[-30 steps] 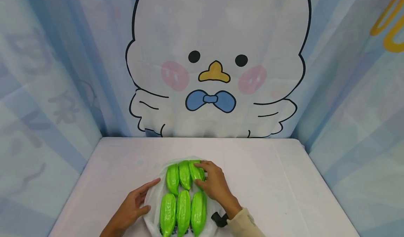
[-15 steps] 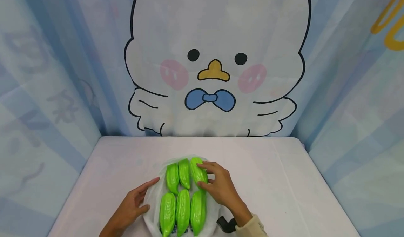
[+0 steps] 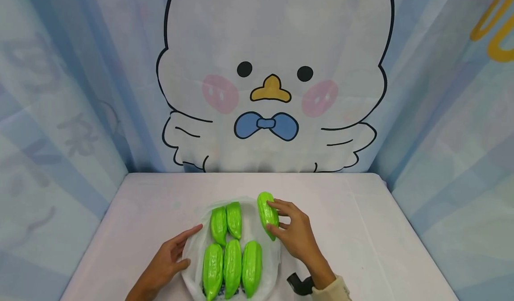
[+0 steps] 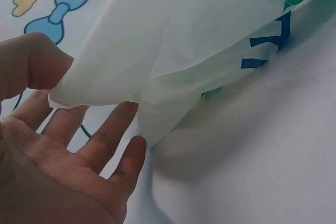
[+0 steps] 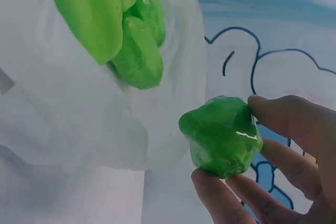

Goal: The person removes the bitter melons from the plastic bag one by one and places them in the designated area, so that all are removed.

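My right hand point(image 3: 296, 232) holds one glossy, ridged green pepper point(image 3: 267, 212) between thumb and fingers, just past the right edge of a white plastic bag point(image 3: 270, 265). In the right wrist view its lobed end point(image 5: 223, 137) faces the camera, the fingertips spread around it. Several similar green peppers point(image 3: 232, 267) lie on the bag in two rows, two in the far row. At the bag's left edge is my left hand point(image 3: 166, 263), its fingers spread and touching the plastic. The left wrist view shows the fingertips of this left hand point(image 4: 68, 156) along the bag's loose edge.
The bag rests on a table with a pale cloth point(image 3: 345, 229). A black wrist device point(image 3: 300, 285) is by the right sleeve point(image 3: 332, 291). Behind the table hangs a curtain point(image 3: 277, 38) printed with a cartoon bird, with blue curtains point(image 3: 453, 167) on both sides.
The right hand has drawn the pepper from the far row's right end up and to the right, to the bag's edge. The left hand has stayed in place.
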`<state>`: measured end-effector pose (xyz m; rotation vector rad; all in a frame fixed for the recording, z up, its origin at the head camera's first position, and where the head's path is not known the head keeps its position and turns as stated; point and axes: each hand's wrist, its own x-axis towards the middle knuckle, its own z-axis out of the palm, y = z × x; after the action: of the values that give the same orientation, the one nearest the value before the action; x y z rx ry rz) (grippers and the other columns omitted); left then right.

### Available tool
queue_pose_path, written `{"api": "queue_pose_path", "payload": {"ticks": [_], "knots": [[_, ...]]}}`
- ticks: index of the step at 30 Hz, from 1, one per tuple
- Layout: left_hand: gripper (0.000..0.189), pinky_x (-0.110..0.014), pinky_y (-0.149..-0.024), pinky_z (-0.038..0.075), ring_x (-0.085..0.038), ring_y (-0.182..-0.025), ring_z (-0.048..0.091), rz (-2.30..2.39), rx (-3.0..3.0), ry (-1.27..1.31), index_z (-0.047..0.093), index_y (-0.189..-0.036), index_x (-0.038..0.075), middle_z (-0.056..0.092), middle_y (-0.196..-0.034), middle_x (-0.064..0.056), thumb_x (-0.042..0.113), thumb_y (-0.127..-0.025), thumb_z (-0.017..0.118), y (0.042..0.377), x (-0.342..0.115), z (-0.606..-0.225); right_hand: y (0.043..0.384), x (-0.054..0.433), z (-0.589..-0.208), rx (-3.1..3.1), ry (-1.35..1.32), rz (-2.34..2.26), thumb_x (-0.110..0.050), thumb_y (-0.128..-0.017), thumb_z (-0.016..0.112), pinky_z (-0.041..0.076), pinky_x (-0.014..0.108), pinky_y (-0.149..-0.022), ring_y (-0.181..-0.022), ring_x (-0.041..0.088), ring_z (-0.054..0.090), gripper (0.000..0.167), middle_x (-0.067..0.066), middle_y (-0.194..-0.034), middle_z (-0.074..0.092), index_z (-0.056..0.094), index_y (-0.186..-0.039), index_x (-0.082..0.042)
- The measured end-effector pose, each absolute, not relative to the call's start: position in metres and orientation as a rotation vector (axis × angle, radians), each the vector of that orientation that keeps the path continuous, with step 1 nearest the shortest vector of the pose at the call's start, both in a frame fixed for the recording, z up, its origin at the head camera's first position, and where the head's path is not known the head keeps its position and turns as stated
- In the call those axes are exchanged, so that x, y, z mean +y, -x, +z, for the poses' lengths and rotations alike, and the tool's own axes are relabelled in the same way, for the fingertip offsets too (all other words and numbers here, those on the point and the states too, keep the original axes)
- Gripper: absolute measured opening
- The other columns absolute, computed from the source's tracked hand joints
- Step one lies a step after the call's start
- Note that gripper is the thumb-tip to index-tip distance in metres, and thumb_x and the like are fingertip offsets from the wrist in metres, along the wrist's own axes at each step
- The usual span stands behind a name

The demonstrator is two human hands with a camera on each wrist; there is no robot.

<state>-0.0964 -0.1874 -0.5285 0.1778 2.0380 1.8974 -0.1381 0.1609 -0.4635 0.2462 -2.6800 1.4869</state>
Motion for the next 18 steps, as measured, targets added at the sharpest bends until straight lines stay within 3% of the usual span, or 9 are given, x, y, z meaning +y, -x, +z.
{"api": "queue_pose_path", "payload": {"ticks": [9,18], "knots": [[0.089,-0.008,-0.107,0.042,-0.041,-0.162,0.022,1.906,2.027,-0.217,0.037,-0.166,0.011,0.025,-0.177,-0.012,-0.01,-0.083,0.064,0.097,-0.187,-0.529,0.148,0.184,-0.475,-2.642,-0.047,1.446,-0.001,-0.082,0.087,0.065,0.035,-0.09,-0.123,0.032,0.07,0.064,0.01,-0.153,0.06,0.07,-0.141,-0.018],[0.089,-0.007,-0.107,0.042,-0.038,-0.162,0.024,1.875,2.047,-0.146,0.039,-0.165,0.015,0.028,-0.176,-0.007,-0.009,-0.083,0.064,0.097,-0.186,-0.526,0.16,0.2,-0.499,-2.693,0.089,1.355,-0.004,-0.085,0.085,0.066,0.041,-0.092,-0.124,0.038,0.07,0.06,0.018,-0.152,0.059,0.069,-0.142,-0.014]]}}
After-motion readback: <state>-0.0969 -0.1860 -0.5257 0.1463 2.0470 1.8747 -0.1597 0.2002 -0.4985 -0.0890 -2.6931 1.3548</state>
